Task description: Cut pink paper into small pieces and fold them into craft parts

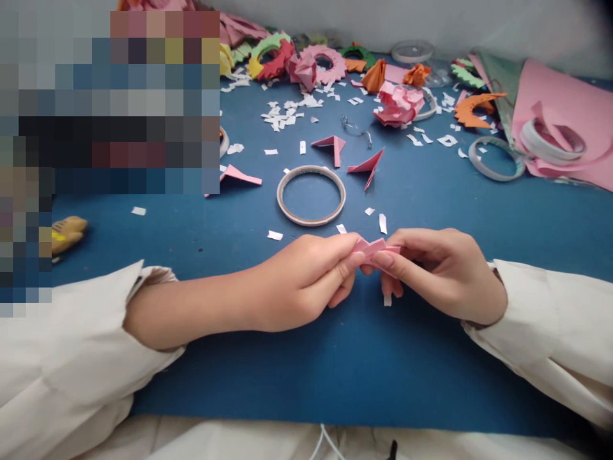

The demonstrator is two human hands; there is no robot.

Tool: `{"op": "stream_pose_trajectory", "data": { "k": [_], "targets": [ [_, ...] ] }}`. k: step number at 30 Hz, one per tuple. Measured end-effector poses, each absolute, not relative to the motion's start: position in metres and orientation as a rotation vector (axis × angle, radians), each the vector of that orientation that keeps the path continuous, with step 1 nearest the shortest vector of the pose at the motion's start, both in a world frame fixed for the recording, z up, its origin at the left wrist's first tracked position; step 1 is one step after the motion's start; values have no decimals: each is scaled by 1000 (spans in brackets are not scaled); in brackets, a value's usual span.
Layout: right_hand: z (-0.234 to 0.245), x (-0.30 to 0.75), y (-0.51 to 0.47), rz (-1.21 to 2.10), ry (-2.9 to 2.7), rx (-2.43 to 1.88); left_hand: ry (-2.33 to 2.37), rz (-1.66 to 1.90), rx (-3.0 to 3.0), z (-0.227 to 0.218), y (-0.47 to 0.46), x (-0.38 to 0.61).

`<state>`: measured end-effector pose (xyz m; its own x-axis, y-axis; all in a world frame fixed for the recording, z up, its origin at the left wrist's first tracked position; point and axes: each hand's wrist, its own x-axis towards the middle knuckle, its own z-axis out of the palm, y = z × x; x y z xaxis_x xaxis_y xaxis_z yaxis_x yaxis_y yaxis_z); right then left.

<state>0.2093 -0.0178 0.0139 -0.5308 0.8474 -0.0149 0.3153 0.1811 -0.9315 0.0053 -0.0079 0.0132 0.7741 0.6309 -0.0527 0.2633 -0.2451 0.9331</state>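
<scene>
Both hands meet over the blue table, pinching one small folded pink paper piece (372, 248) between them. My left hand (313, 278) grips its left end between thumb and fingers. On its right end, my right hand (438, 268) presses with the thumb on top and the index finger behind. Part of the paper is hidden by the fingertips. A white paper scrap (387, 300) shows just below the right fingers. Just beyond the hands lies a roll of tape (311, 221). Folded pink paper pieces rest behind it, one V-shaped (335, 145) and another (368, 168) to its right.
White scraps (282, 115) are scattered across the blue table (249, 383). Folded paper rings (325, 62) and crumpled pink paper (400, 104) line the back. More tape rolls (497, 160) and pink sheets (550, 89) lie at the right. A blurred block covers the upper left.
</scene>
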Motion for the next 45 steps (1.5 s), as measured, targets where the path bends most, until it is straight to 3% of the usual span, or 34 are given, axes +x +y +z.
{"op": "stream_pose_trajectory", "data": {
  "k": [10,18,23,26,29,33,39,45],
  "targets": [
    [10,212,-20,1040,-2175,-986,782,510,1964,16,-12,5],
    [6,221,-9,171,-2556,-643,638,662,2578,6,-8,-3],
    [4,224,-4,-252,-2628,-601,854,834,2754,11,-4,-7],
    [3,223,-3,-271,-2644,-600,1183,838,2689,11,-3,-5],
    [3,222,-3,-205,-2633,-620,1483,555,2675,6,-1,-2],
    [3,221,-3,-146,-2635,-616,1542,372,2762,1,2,-2],
    [1,219,-2,-92,-2653,-639,1480,663,2766,-2,2,-4],
    [2,220,-3,-62,-2617,-667,1054,866,2701,0,0,-2]
  ]
}}
